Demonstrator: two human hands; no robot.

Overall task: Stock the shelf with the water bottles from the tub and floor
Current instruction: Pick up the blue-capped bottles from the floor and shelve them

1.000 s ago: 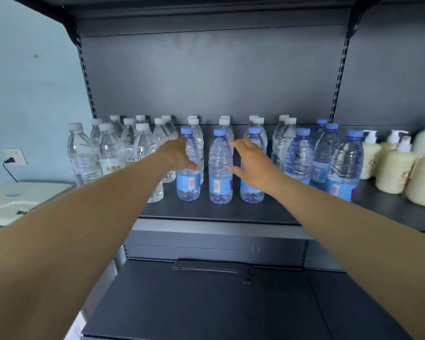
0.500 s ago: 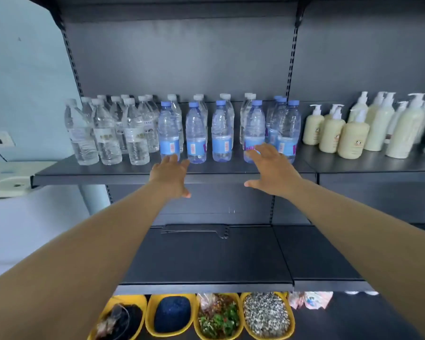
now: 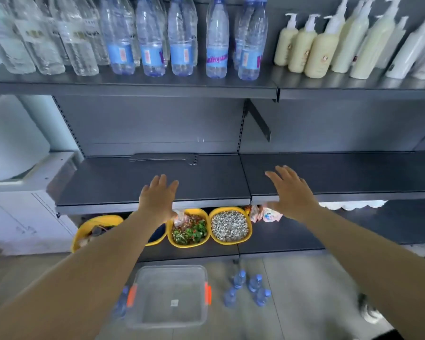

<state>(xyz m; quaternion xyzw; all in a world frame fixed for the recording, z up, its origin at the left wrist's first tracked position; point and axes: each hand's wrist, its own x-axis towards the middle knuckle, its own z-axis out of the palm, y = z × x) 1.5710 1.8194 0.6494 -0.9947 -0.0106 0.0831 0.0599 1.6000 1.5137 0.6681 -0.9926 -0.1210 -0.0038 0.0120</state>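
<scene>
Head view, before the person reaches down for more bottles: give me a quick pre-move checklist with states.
1. Left hand free, fingers straight: ok.
2. Right hand free: ok.
3. Floor bottles upright right of the tub: ok.
4. Tub holds bottles: not ok, it looks empty.
5. Bottle at the tub's left, partly hidden by the arm, upright: cannot tell.
6. Room on the top shelf among the stocked bottles: cannot tell.

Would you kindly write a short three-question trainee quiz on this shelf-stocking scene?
1. True or false: the clear plastic tub with orange latches on the floor holds bottles.
2. How many small blue-capped water bottles stand right of the tub: A two, B four, C seven?
3. Fill in: both hands, left and right, are ___.

Key
1. False, it looks empty.
2. B.
3. Open, holding nothing.
</scene>
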